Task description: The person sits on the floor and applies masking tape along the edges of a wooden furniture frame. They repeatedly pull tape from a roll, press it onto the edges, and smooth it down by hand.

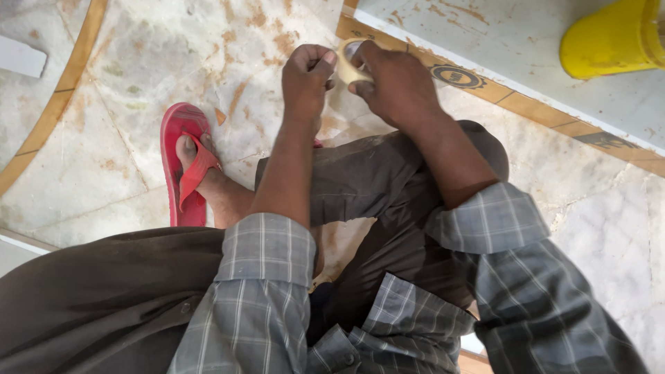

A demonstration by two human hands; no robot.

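Note:
A roll of pale tape (346,64) is held above the marble floor, just past my bent knees. My right hand (392,84) wraps around the roll from the right, fingers through and over it. My left hand (307,75) is closed in a fist against the roll's left side, pinching at its edge; whether it holds the loose tape end is hidden by the fingers. Both forearms stretch out from rolled-up grey checked sleeves.
I squat on a stained marble floor (138,62) with tan inlay strips (526,104). My foot in a red flip-flop (181,163) rests at the left. A yellow plastic object (613,38) stands at the top right. A white piece (21,57) lies at the far left.

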